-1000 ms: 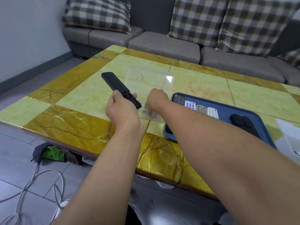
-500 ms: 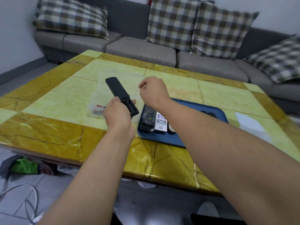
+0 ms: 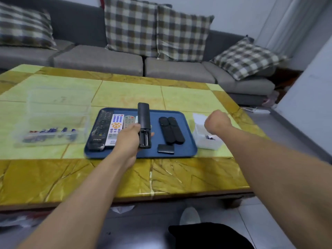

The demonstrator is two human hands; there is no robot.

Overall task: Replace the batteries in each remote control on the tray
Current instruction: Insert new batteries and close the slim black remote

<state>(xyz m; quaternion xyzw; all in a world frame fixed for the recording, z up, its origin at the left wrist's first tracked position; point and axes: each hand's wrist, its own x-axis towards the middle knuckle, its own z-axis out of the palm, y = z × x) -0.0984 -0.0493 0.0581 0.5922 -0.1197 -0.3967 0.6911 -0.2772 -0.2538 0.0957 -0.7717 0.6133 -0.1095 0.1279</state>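
Two bare arms reach out over a yellow and green worktop (image 3: 161, 177). The left hand (image 3: 130, 139) holds a long black remote (image 3: 143, 121) above the blue tray (image 3: 186, 150). Its fingers are wrapped tight around the near end of that remote. The back cover is off, and the open battery slot (image 3: 144, 139) faces up. I cannot tell for sure if batteries sit in the slot.

The right hand (image 3: 217, 122) hangs in the air over a small white box (image 3: 206, 139), just to the right of the tray. Its fingers are curled in like a fist. I cannot tell if they hold something.

On the tray, at the left, lie a black remote with many buttons (image 3: 100, 130), a white remote with blue and orange buttons (image 3: 115, 130), and a grey remote (image 3: 128, 121), side by side. At the right of the tray lie two slim black remotes (image 3: 170, 130), touching each other. Just in front of them is a small black cover (image 3: 166, 149).

Left of the tray stands a clear plastic box (image 3: 53, 119) with batteries (image 3: 52, 133) at the bottom. Behind the worktop is a grey sofa (image 3: 98, 60) with checked cushions (image 3: 131, 26).
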